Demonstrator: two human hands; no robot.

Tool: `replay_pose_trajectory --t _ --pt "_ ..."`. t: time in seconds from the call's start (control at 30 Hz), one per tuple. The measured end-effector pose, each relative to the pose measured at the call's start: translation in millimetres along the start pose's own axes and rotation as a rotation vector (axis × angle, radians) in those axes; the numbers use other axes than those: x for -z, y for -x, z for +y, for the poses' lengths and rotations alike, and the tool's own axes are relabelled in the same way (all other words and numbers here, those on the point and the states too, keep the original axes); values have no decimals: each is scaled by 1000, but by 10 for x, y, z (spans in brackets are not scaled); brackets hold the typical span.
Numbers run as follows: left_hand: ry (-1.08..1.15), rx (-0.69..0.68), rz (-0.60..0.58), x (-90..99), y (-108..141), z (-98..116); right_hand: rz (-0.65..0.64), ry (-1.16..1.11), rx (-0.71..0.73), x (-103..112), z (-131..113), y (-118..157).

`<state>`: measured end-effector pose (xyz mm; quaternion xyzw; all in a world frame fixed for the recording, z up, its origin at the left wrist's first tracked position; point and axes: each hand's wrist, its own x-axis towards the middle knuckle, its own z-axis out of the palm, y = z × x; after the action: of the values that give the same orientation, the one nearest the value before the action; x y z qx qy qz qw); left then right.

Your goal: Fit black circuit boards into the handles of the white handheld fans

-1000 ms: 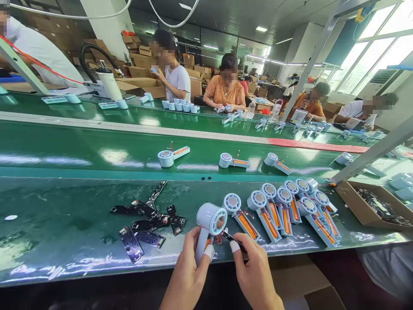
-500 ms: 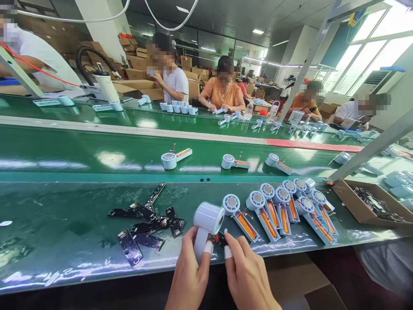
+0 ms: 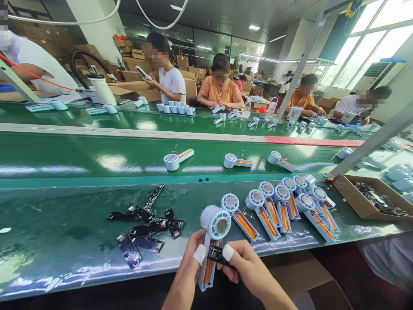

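My left hand [image 3: 190,267] is wrapped round the handle of a light-blue handheld fan body [image 3: 215,221], its round head up and its open handle facing me. An orange strip [image 3: 209,269] shows inside that handle. Pinched in my right hand [image 3: 240,260] is a small black circuit board [image 3: 217,254], held across the upper part of the handle. White covers wrap both thumb tips. Whether the board touches the handle I cannot tell. To the left lies a loose pile of black circuit boards [image 3: 148,224]. Just right of my hands rests another fan body [image 3: 230,203].
Several open fan bodies [image 3: 282,193] cluster on the bench to the right, beside a cardboard box [image 3: 342,193] of dark parts. More fan bodies [image 3: 171,162] lie on the green belt [image 3: 80,150]. A slanted metal post [image 3: 364,148] stands at right. Co-workers sit across the line.
The fan body has turned so its round face and open handle face me. My right hand has brought the circuit board over the handle. The fan bodies on the belt have shifted slightly right.
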<state>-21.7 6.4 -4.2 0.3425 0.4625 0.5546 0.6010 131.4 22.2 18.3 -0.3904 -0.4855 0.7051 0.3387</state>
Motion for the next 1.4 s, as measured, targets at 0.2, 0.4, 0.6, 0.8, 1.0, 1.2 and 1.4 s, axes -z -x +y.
replay_pose_trajectory --t 0.2,0.4,0.6,0.8,1.0,1.2,1.4 --pt "15 -19 -57 -25 49 22 35 -532 -94 -190 154 -21" --pt "-137 -21 -64 -62 4 78 -80 -647 -192 -139 130 -2" --pt "-280 -64 -39 -42 -56 66 -122 -491 -86 -98 155 -10" --pt "-536 -143 58 -22 -45 69 261 459 298 -27 53 160" --pt "-505 -113 108 -107 -4 134 319 538 430 -65 184 184" --pt "-262 16 99 -156 3 129 313 -124 240 -206 290 63" --pt "-79 63 70 -191 47 147 289 -275 183 -235 324 50"
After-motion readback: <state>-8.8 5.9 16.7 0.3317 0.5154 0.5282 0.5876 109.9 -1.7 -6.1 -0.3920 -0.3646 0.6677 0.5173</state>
